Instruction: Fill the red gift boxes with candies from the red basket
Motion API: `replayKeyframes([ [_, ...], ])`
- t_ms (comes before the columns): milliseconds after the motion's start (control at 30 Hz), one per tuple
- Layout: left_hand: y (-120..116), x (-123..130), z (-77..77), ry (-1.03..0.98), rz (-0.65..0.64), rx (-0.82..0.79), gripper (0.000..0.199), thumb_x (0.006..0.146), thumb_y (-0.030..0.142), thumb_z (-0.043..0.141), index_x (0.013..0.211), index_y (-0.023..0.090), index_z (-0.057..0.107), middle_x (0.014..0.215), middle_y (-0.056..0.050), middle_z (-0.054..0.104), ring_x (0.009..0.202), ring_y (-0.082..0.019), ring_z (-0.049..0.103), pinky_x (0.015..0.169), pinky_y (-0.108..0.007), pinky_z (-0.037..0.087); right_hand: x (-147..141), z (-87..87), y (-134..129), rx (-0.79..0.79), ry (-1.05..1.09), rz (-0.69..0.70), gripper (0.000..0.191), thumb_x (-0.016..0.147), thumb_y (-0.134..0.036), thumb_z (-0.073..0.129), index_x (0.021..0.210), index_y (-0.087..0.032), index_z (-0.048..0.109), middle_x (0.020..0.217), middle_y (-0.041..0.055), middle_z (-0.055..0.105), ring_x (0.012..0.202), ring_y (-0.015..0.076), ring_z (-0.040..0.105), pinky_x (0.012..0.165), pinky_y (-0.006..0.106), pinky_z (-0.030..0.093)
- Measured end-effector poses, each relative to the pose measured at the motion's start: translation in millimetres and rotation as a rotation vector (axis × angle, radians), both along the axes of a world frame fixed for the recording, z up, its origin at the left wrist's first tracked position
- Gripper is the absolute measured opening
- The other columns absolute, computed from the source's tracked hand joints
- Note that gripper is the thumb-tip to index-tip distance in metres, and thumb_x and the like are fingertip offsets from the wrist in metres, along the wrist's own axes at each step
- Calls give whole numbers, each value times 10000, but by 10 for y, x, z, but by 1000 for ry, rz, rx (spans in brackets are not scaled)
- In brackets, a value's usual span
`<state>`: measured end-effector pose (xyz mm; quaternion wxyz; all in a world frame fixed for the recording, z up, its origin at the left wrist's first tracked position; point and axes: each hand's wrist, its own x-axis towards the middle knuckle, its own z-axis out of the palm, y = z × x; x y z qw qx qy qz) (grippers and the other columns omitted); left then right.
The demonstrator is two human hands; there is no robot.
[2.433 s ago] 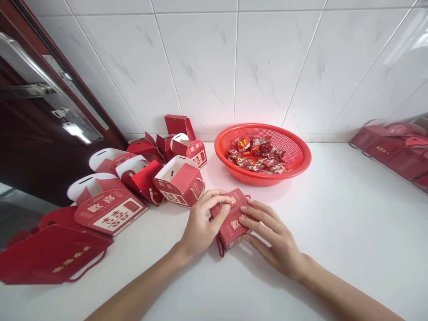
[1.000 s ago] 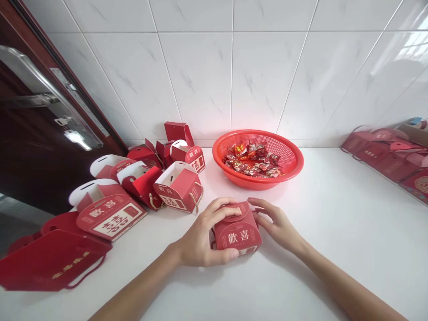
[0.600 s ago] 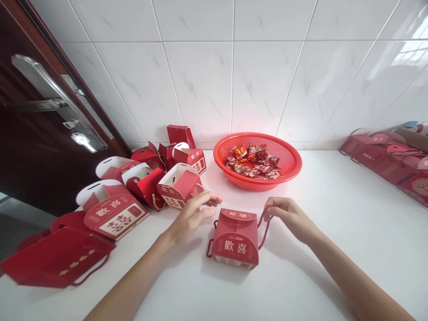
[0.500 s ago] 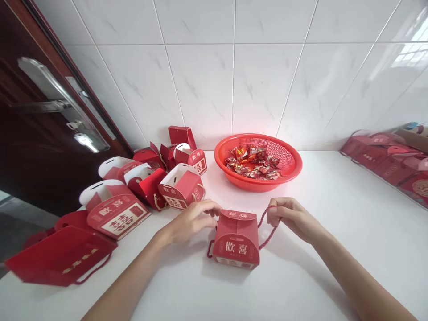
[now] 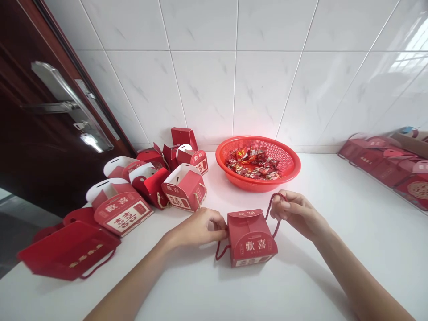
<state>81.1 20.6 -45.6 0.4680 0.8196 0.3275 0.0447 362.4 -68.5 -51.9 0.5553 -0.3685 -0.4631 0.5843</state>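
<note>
Red card box [image 5: 252,240], flaps closed on top, sits upright on the white table [image 5: 187,290] between your hands, lettered front toward you. Your right hand [image 5: 299,214] has thumb and fingers pinched on the right cord [image 5: 269,207], holding the loop up and outward, probably so it stands clear of the box. Your left hand [image 5: 200,227] curls in at the opposite side, fingers nearly closed, probably for steadying the box or the left cord [image 5: 224,253]; can't tell if it has hold of either. Your arms [image 5: 143,267] slant in from the bottom corners, palms turned inward. Farther back, red basket [image 5: 247,183] with wrapped sweets [image 5: 257,167], likely there for easy reach. Open boxes [image 5: 123,211] bunch up left, likely to leave elbow room.
</note>
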Motion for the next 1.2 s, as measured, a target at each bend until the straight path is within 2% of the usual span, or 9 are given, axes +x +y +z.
replayKeyframes([
  [133,-11,25,8,-161,24,-212,135,716,295,631,638,185,643,707,-18,708,708,-180,607,703,-289,469,8,50,-17,-6,-56,-67,243,759,-437,809,823,-223,712,579,-34,488,559,142,456,640,345,460],
  [300,19,-58,160,-531,57,-563,167,692,316,686,593,186,654,553,-35,628,580,-173,561,661,-330,475,57,89,-32,20,-73,-160,258,723,-445,822,799,-230,700,600,-13,521,572,160,489,631,366,484],
  [400,-24,-86,239,-700,21,-589,182,722,362,747,726,180,757,707,-84,714,688,-222,656,738,-391,544,57,152,-48,70,-92,-170,246,737,-436,832,815,-227,729,657,8,589,605,160,532,632,345,492],
  [500,-123,-52,294,-745,-13,-546,262,816,373,739,1007,205,804,1054,-125,764,942,-289,727,807,-433,605,8,291,-76,114,-204,-176,269,758,-463,824,833,-218,743,695,28,641,643,175,578,648,345,519],
  [600,-237,39,314,-739,86,-426,232,902,349,705,1083,228,785,1180,-109,741,1022,-279,738,796,-389,643,-109,476,-95,146,-389,-168,279,817,-478,780,843,-203,740,739,45,676,684,187,614,654,338,536],
  [700,-326,142,286,-742,227,-263,231,874,359,763,1037,195,773,1118,-99,732,932,-250,757,768,-354,661,-293,629,-77,207,-596,-123,292,862,-469,737,789,-187,721,776,54,702,737,193,630,675,325,529],
  [800,-371,204,230,-757,250,-158,236,884,396,750,963,174,769,1050,-88,697,876,-223,743,764,-346,669,-499,696,-23,255,-706,-57,315,889,-468,706,755,-184,709,755,40,696,726,177,609,679,308,506],
  [1000,-371,190,152,-754,252,26,214,918,390,695,901,180,732,928,-55,637,771,-168,667,656,-278,613,-774,658,75,195,-651,-64,304,818,-429,774,690,-177,665,692,14,678,664,143,563,626,271,463],
  [1200,-408,195,129,-695,301,187,150,878,296,737,834,190,641,845,-2,599,761,-136,607,694,-238,544,-875,613,51,170,-664,-88,156,784,-244,703,667,-181,620,675,-3,655,660,138,573,615,253,456],
])
